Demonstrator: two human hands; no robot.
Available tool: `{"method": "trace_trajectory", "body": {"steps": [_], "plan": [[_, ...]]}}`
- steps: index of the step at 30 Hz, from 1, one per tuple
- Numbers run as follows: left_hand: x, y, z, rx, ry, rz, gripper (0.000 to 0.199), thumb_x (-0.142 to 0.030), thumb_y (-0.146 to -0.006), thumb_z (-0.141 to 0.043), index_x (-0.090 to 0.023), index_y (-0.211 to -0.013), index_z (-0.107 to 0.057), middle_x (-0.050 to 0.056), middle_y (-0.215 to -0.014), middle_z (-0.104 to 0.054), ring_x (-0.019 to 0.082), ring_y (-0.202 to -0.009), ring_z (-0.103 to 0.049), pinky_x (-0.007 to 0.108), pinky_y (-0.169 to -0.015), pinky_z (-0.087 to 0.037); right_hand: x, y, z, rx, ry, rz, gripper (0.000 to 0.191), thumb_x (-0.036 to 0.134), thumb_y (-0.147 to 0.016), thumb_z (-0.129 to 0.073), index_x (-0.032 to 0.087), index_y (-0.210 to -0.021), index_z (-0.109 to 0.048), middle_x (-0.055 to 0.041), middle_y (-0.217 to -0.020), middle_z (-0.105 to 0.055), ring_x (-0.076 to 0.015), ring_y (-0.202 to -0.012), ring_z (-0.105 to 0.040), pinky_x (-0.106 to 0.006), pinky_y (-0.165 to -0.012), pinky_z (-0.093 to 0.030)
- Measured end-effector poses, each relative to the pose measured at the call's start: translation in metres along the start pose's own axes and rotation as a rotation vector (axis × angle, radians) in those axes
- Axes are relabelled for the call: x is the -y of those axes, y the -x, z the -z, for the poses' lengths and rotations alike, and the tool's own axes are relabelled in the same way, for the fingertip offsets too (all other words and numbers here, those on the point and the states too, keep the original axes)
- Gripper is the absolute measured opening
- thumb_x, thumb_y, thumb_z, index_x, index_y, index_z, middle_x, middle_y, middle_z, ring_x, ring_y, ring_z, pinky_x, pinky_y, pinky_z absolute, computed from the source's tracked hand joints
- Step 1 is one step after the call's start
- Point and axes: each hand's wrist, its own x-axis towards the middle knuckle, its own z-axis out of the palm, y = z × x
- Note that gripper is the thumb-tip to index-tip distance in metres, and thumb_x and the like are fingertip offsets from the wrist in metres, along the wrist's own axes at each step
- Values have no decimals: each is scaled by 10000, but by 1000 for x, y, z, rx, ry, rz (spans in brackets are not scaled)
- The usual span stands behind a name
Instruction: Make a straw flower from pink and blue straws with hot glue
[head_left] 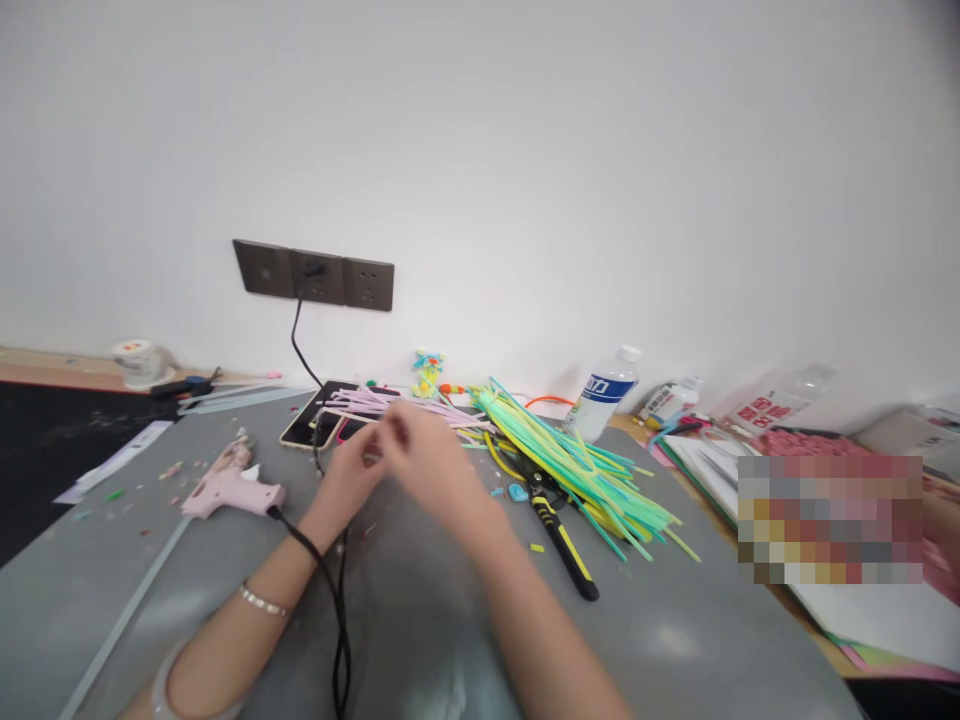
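Note:
My left hand (351,478) and my right hand (424,462) meet above the middle of the grey table (405,610). Both are closed, fingertips pinched together; whatever lies between them is hidden or too small to make out. Just behind them lies a bundle of lilac pipe cleaners (360,403), partly covered by my right hand. To the right is a large pile of green and yellow pipe cleaners (570,460), with black-and-yellow-handled pliers (566,550) beside it. A pink glue gun (232,492) rests left of my left wrist, a long translucent glue stick (124,615) extending from it.
Black cords (339,600) run past my left forearm. Behind are a phone (306,418), a small yellow-and-blue figure (427,372) and a water bottle (604,395). A wall socket panel (367,285) holds a plug. Papers (870,610) and another bottle (780,400) lie on the right.

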Motion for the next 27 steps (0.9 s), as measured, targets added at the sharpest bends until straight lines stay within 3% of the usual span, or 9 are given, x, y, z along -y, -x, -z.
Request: {"method": "trace_trajectory", "body": {"steps": [2,3,6,8,13,17,21,24,27], "plan": [[-3,1,1,11,-3,27,313,-450,-789,-669,-175,-936,-690,76,-915,-759,223,-788,-709,300,-631,-571,-50,2,17,11,-94,-200,159,155,-871,-507,185,-727,-567,-3,-662,-587,-141,-610,-537,-253,-606,-420],[-4,1,1,26,-8,39,326,-452,-785,-674,-173,-954,-689,80,-936,-757,230,-818,-710,301,-650,-569,-73,4,20,86,-190,-273,140,154,-855,-538,181,-720,-566,2,-644,-582,-131,-583,-539,-241,-581,-424],[-5,2,2,42,-6,61,334,-442,-788,-676,-170,-981,-684,90,-978,-752,241,-867,-704,312,-689,-561,-123,11,18,203,-273,-305,63,192,-821,-608,170,-764,-593,14,-638,-595,-124,-527,-559,-230,-521,-446],[-4,2,2,47,-1,71,324,-437,-795,-672,-171,-980,-682,90,-985,-750,242,-876,-702,314,-697,-556,-135,15,15,208,-293,-292,77,240,-829,-613,163,-826,-616,20,-635,-590,-128,-534,-568,-231,-524,-451],[-3,2,3,51,-14,82,332,-440,-795,-688,-179,-999,-683,85,-999,-747,240,-889,-699,309,-708,-552,-119,18,19,-46,-129,-120,168,289,-848,-594,167,-738,-630,9,-624,-567,-134,-585,-511,-240,-571,-381],[-5,2,4,43,-6,86,302,-420,-797,-686,-184,-986,-688,76,-979,-745,228,-855,-699,286,-657,-550,-91,22,8,79,60,-182,366,473,-851,-614,188,-623,-634,-21,-599,-613,-157,-580,-536,-259,-550,-319],[-7,2,4,51,-15,92,283,-401,-793,-687,-183,-973,-688,74,-953,-745,224,-843,-696,295,-672,-557,-76,25,-12,150,274,-308,202,357,-775,-705,198,-658,-661,-55,-710,-680,-190,-678,-594,-260,-563,-295],[-8,2,4,48,2,99,279,-395,-787,-695,-186,-971,-685,75,-963,-743,224,-850,-694,321,-729,-564,-82,24,-16,145,109,-347,196,268,-783,-672,189,-609,-627,-25,-619,-640,-160,-609,-571,-248,-543,-301],[-9,4,4,62,59,105,272,-392,-795,-691,-195,-982,-676,73,-997,-737,230,-911,-693,331,-779,-566,-98,20,-6,82,-269,-366,275,344,-797,-653,181,-589,-579,18,-500,-561,-126,-478,-505,-237,-495,-323]]}}
